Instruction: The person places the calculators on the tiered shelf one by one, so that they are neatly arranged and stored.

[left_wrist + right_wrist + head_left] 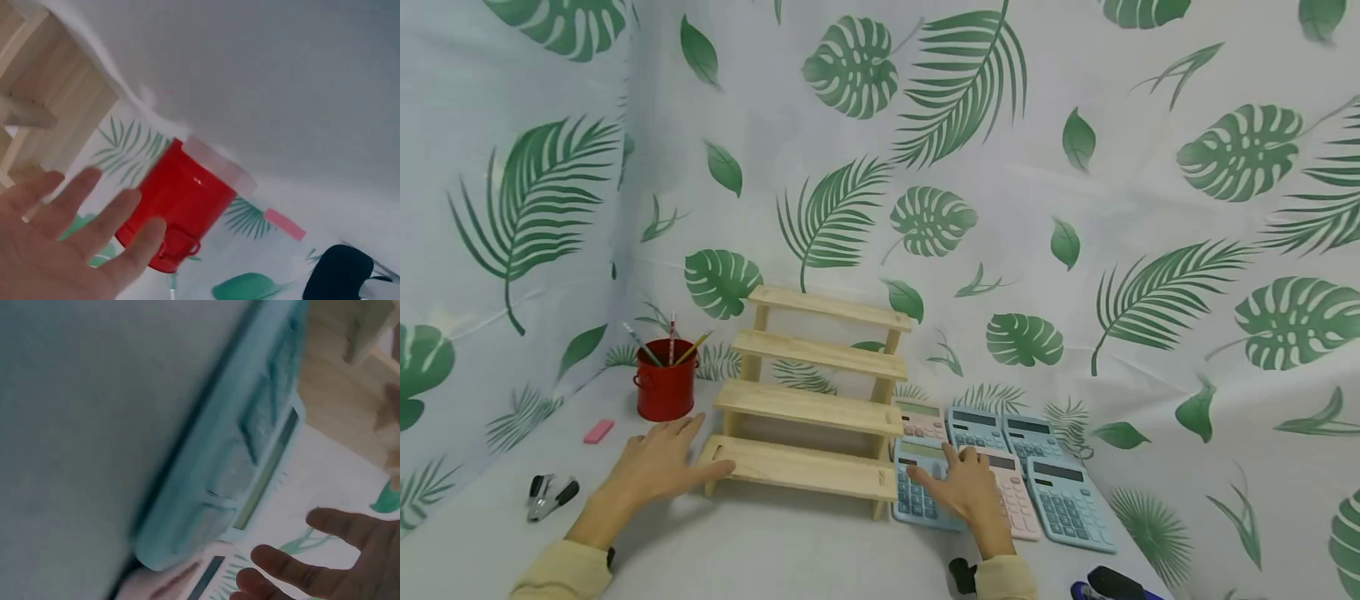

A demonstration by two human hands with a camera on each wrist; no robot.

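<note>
**Both hands spread flat: left by wooden rack, right over calculators**

Left hand [658, 467] palm down, fingers straight and spread, holding nothing; fingertips at front left corner of bottom step of wooden step rack [812, 400], contact unclear. Same in left wrist view: left hand [56, 244] open, fingers fanned, nothing gripped. Red pencil cup [666, 379] just beyond left fingertips, close but apart, upright, handle on side, a few pencils sticking up. Red pencil cup [181, 203] in wrist view right past the fingers, rack edge to one side. Pink eraser [598, 431] left of left hand, near, flat on counter [790, 550]. Black-and-silver staple remover [548, 496] further left and nearer the body, well apart from hand.

Right hand [966, 492] open too, fingers straight, resting on or hovering just over blue calculator [917, 496] nearest the rack; touch or gap cannot tell. Right wrist view blurred: blue calculator [244, 456] seen on edge, relaxed fingers [294, 565] beside it, not wrapped round it. Pink calculator [1015, 496] under and just right of right hand, touching blue one's side. Another blue calculator [1069, 504] right of that. Back row beyond right fingertips: pink calculator [922, 421], two more blue ones [976, 427] [1030, 435]. Dark stapler [1112, 585] near right wrist at frame bottom, partly cut off.

Hands well apart, rack's bottom step between them.
</note>
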